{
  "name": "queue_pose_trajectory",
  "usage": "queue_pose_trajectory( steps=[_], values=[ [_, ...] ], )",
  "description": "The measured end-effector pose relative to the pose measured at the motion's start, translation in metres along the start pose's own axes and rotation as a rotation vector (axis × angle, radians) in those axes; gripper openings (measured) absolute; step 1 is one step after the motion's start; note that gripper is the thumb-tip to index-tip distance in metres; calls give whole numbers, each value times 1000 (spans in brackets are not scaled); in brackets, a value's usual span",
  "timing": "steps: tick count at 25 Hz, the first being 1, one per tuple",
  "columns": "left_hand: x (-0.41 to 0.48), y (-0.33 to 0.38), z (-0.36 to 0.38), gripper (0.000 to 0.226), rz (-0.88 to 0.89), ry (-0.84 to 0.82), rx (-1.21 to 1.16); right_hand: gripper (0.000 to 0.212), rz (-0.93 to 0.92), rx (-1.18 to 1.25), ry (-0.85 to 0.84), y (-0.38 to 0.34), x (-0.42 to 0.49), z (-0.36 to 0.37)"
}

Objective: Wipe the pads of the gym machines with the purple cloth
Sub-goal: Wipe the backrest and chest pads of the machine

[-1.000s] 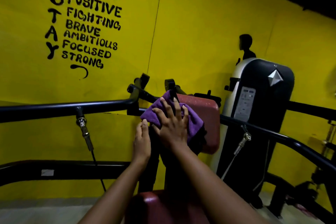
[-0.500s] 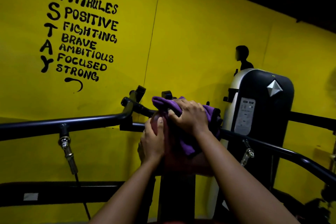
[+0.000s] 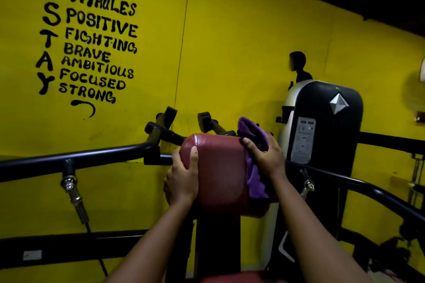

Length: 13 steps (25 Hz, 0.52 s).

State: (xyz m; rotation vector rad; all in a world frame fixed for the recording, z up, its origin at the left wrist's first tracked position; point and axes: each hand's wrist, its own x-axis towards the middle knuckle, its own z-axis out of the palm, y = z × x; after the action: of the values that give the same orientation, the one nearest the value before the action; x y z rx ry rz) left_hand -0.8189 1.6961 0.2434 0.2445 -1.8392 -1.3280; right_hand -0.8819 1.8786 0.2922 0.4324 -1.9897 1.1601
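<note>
At right edge of pad (image 3: pixel 220 167), right hand (image 3: pixel 266 158) grips purple cloth (image 3: pixel 251 131).

The purple cloth (image 3: pixel 255 179) is partly covered by the right hand (image 3: pixel 266 158). The fingertips of the left hand (image 3: pixel 181 179) are hidden behind the red pad (image 3: pixel 220 167). The lower pad (image 3: pixel 230 278) is cut off at the bottom edge. The print on the panel (image 3: pixel 302 140) cannot be read.

The left hand (image 3: pixel 181 179) grips the red pad's (image 3: pixel 220 167) left edge; the right hand (image 3: pixel 268 156) presses the purple cloth (image 3: pixel 253 135) against its right side, before a yellow wall (image 3: pixel 230 53).
</note>
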Motion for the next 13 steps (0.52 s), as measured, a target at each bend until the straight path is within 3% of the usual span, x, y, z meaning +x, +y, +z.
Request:
queue_pose_trajectory(
  steps=[2,4,6,11,13],
  values=[
    [-2,0,0,82,6,11,-9,74,164,156,49,7,-24,-2],
    [-2,1,0,81,9,27,-13,100,313,231,89,13,-49,-3],
    [-3,2,0,80,-1,29,-22,112,406,274,150,16,-75,1],
    [-6,4,-2,81,-13,17,-3,68,481,398,427,5,-119,23],
    [-5,5,-3,75,-32,1,4,71,538,422,492,-2,-134,44]
  ],
)
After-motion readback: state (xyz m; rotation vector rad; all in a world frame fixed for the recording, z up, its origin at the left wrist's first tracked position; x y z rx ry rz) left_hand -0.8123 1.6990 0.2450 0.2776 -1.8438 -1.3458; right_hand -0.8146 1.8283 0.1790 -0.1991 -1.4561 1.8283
